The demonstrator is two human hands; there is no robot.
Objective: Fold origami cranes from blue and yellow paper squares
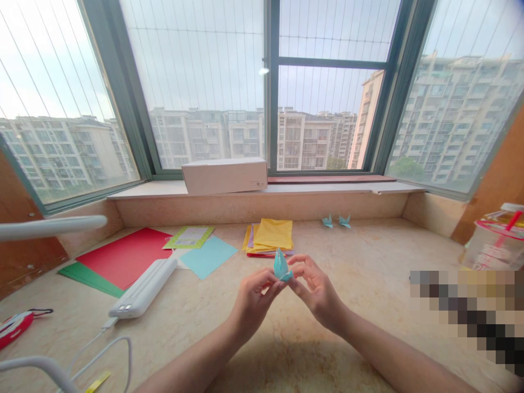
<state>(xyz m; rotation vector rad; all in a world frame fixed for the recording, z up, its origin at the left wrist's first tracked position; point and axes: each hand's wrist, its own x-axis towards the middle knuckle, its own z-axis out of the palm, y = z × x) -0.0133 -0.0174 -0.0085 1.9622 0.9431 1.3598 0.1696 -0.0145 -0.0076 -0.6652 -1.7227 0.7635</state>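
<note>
A small light-blue folded paper piece (281, 266), an origami shape with a pointed upright part, is held above the stone counter. My left hand (258, 295) pinches its lower left side between thumb and fingers. On the other side, my right hand (317, 288) grips the lower right edge, thumb below and fingers bent above. Behind the hands lies a stack of yellow, purple and red paper (273, 234). Two finished-looking light-blue paper cranes, a left one (328, 221) and a right one (344, 221), stand near the back wall.
At left lie red paper (126, 256), green paper (90, 278), a light-blue sheet (209, 255) and a green-edged packet (190, 237). A white power bank (143, 288) trails a cable. A white box (225, 176) sits on the sill; a plastic cup (493, 245) stands at right.
</note>
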